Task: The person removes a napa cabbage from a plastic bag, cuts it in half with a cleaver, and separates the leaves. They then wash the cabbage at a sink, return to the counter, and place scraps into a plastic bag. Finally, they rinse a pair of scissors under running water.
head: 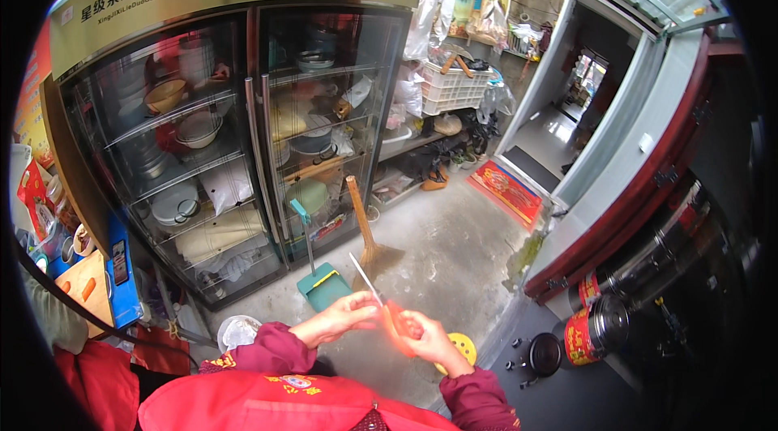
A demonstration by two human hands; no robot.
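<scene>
In front of my red apron, my right hand [425, 337] is closed around a soft-looking, translucent orange-red item [396, 327], perhaps plastic. A thin, pale, straight strip [366, 279] sticks out from its upper end, pointing up and left. Whether the strip is a blade or a stick is unclear. My left hand [347, 316] is beside the strip's lower end, its fingertips close together. I cannot tell if they pinch the strip or the item. Just beyond my hands, a green dustpan [328, 290] and a straw broom [374, 248] are by the cabinet.
A glass-door disinfection cabinet [255, 127] holds dishes. At left, a cutting board [85, 285] bears carrots, next to a phone [120, 261]. Part of another person [51, 315] shows there. A yellow stool [461, 349], black canister [608, 324] and doorway mat [507, 191] are at right.
</scene>
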